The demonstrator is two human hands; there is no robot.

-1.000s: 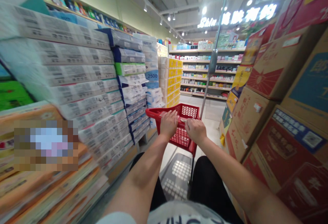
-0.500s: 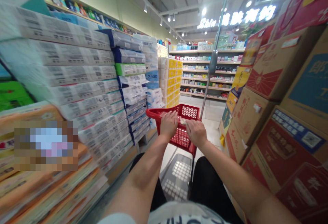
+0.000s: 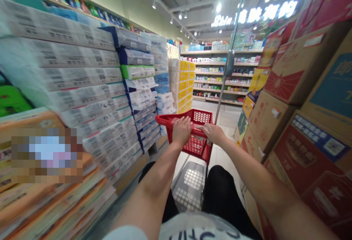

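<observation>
A red plastic shopping basket cart [image 3: 204, 116] stands in front of me in a narrow store aisle. My left hand [image 3: 182, 130] is wrapped round the near rim or handle of the cart. My right hand [image 3: 214, 133] grips the same bar just to its right, the two hands almost touching. The cart's basket looks empty through its mesh. Below the basket a grey grid shelf [image 3: 189, 185] of the cart shows between my dark trouser legs.
Stacks of wrapped tissue packs [image 3: 90, 86] line the left side, close to my elbow. Cardboard boxes [image 3: 297, 97] are piled high on the right. A metal pole [image 3: 228, 64] rises past the cart. Shelves of goods [image 3: 217, 78] cross the aisle's far end over pale floor.
I have moved forward along the aisle with the cart. My arms have stretched a little and the right hand sits slightly further right on the bar.
</observation>
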